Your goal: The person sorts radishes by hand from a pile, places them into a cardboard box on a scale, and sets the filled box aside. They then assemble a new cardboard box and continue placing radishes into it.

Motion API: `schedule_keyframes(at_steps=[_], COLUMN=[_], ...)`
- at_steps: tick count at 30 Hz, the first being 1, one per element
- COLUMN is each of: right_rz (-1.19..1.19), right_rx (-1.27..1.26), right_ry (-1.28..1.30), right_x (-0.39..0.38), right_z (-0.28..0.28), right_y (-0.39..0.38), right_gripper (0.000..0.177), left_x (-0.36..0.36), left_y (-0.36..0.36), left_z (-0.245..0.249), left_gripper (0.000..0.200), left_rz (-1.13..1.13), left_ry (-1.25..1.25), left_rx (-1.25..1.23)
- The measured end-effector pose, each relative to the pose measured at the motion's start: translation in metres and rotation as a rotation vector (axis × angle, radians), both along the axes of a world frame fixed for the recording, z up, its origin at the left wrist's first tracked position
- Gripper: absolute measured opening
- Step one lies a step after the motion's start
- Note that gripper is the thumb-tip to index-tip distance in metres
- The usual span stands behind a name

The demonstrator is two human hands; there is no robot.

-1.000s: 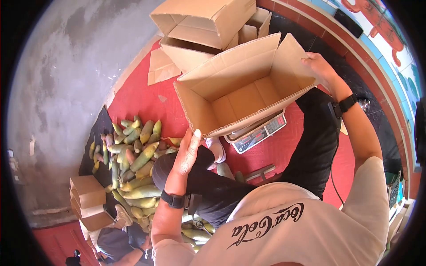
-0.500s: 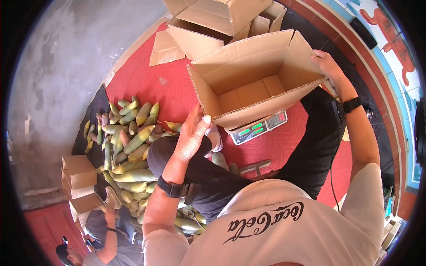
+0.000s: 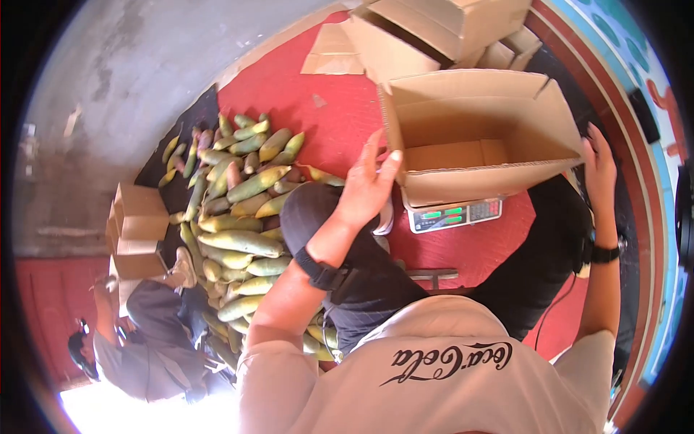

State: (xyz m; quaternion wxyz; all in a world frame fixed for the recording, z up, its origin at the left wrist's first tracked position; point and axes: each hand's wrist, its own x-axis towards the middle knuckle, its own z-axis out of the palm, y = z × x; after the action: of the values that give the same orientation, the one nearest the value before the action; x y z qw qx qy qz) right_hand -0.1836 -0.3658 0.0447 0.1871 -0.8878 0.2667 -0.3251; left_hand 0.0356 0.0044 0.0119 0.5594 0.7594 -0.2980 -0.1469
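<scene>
An open-topped cardboard box (image 3: 470,184) rests over the digital scale (image 3: 455,215), whose green displays and keypad show below its front side. At the box's left end is my left hand (image 3: 367,186), fingers spread apart, thumb right by the front left corner. My right hand (image 3: 600,173) is beside the right end, with its fingers stretched out and the fingertips close to the edge. Only a bare bottom with flaps shows inside the box. Most of the scale's platform is hidden under it.
A big heap of long green radishes (image 3: 241,243) lies to the left on the red floor (image 3: 340,108). More cardboard boxes (image 3: 426,36) stand behind. Another person (image 3: 144,347) sits at lower left near small boxes (image 3: 141,217). A metal bar (image 3: 434,275) lies between my legs.
The box now sits more level over the scale. My right hand has loosened from its right edge, and my left hand's fingers stay spread. The view has shifted; the other person's arm has moved.
</scene>
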Motion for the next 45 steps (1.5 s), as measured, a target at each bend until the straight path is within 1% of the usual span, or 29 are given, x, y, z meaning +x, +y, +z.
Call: schedule_keyframes(at_steps=[2,3,4,6,7,8,9,10,12,13,15,18,22,24,25,28,29,30,31,33,34,35,36,37,38,39,40,43,45], right_rz=[-0.044,-0.037,-0.029,-0.058,-0.031,-0.046,-0.065,-0.049,-0.022,-0.022,-0.021,-0.011,-0.028,-0.042,-0.060,-0.048,-0.054,-0.055,-0.058,-0.068,-0.070,-0.076,-0.084,-0.093,-0.101,-0.096,-0.091,-0.057,-0.070], right_rx=[-0.086,-0.121,-0.156,-0.139,-0.136,-0.204,-0.271,-0.267,-0.088,-0.046,-0.030,-0.029,-0.060,-0.057,-0.049,-0.048,-0.047,-0.051,-0.055,-0.064,-0.073,-0.074,-0.076,-0.077,-0.076,-0.076,-0.077,-0.086,-0.072], right_ry=[0.016,0.002,-0.010,0.034,0.031,0.114,0.194,0.186,0.323,0.338,0.316,0.294,0.305,0.324,0.345,0.324,0.325,0.324,0.322,0.311,0.300,0.296,0.305,0.316,0.315,0.321,0.331,0.328,0.332], right_x=[-0.015,-0.022,-0.030,-0.046,-0.052,-0.056,-0.061,-0.068,-0.083,-0.083,-0.080,-0.074,-0.073,-0.073,-0.073,-0.078,-0.080,-0.080,-0.081,-0.082,-0.082,-0.082,-0.082,-0.083,-0.083,-0.082,-0.082,-0.082,-0.078], right_z=[-0.001,-0.004,-0.008,-0.018,-0.021,-0.024,-0.029,-0.038,-0.067,-0.070,-0.072,-0.068,-0.068,-0.065,-0.063,-0.068,-0.067,-0.066,-0.065,-0.066,-0.066,-0.067,-0.068,-0.068,-0.067,-0.065,-0.063,-0.063,-0.063], right_y=[0.001,0.001,0.001,0.000,-0.001,0.000,-0.002,-0.009,-0.035,-0.039,-0.040,-0.029,-0.026,-0.022,-0.021,-0.023,-0.022,-0.020,-0.018,-0.016,-0.015,-0.015,-0.015,-0.014,-0.012,-0.009,-0.007,-0.007,-0.006], right_gripper=[0.032,0.032,0.031,0.030,0.030,0.030,0.029,0.029,0.029,0.028,0.027,0.025,0.025,0.025,0.025,0.024,0.024,0.023,0.023,0.023,0.023,0.023,0.023,0.023,0.023,0.023,0.023,0.023,0.023], left_x=[0.002,0.003,0.001,0.003,0.003,0.002,0.000,-0.003,-0.002,-0.002,-0.005,-0.008,-0.017,-0.015,-0.014,0.002,0.009,0.018,0.025,0.044,0.047,0.056,0.054,0.058,0.057,0.042,0.030,0.021,0.014], left_y=[-0.001,-0.002,-0.005,-0.009,-0.010,-0.011,-0.011,-0.013,-0.019,-0.019,-0.022,-0.023,-0.018,-0.016,-0.013,0.025,0.041,0.061,0.077,0.115,0.133,0.158,0.175,0.199,0.223,0.223,0.222,0.220,0.211], left_z=[-0.008,-0.008,-0.010,-0.020,-0.018,-0.016,-0.006,-0.003,-0.011,-0.007,-0.003,0.001,0.014,0.018,0.021,0.035,0.038,0.040,0.039,0.011,-0.005,-0.042,-0.067,-0.112,-0.154,-0.158,-0.157,-0.173,-0.176], left_gripper=[0.060,0.063,0.062,0.060,0.060,0.059,0.057,0.054,0.051,0.051,0.049,0.048,0.043,0.038,0.035,0.032,0.031,0.031,0.029,0.032,0.035,0.038,0.041,0.045,0.045,0.043,0.042,0.045,0.046], left_rz=[0.070,0.069,0.101,0.170,0.193,0.212,0.206,0.187,0.212,0.225,0.159,0.155,0.231,0.239,0.259,0.371,0.434,0.505,0.612,0.790,0.914,0.944,1.010,1.029,1.062,1.131,1.207,1.200,1.021], left_ry=[-0.150,0.032,0.005,-0.150,-0.157,-0.166,-0.097,0.002,-0.032,-0.036,-0.041,-0.018,-0.064,0.035,0.025,-0.176,-0.183,-0.241,-0.173,-0.111,-0.149,-0.160,-0.080,-0.082,-0.196,-0.267,-0.130,-0.110,-0.287], left_rx=[0.075,0.068,0.004,-0.019,-0.029,-0.038,-0.052,-0.167,-0.212,-0.213,-0.262,-0.279,-0.303,-0.522,-0.613,-0.571,-0.565,-0.488,-0.512,-0.433,-0.266,-0.187,-0.052,0.005,0.222,0.403,0.520,0.496,0.469])
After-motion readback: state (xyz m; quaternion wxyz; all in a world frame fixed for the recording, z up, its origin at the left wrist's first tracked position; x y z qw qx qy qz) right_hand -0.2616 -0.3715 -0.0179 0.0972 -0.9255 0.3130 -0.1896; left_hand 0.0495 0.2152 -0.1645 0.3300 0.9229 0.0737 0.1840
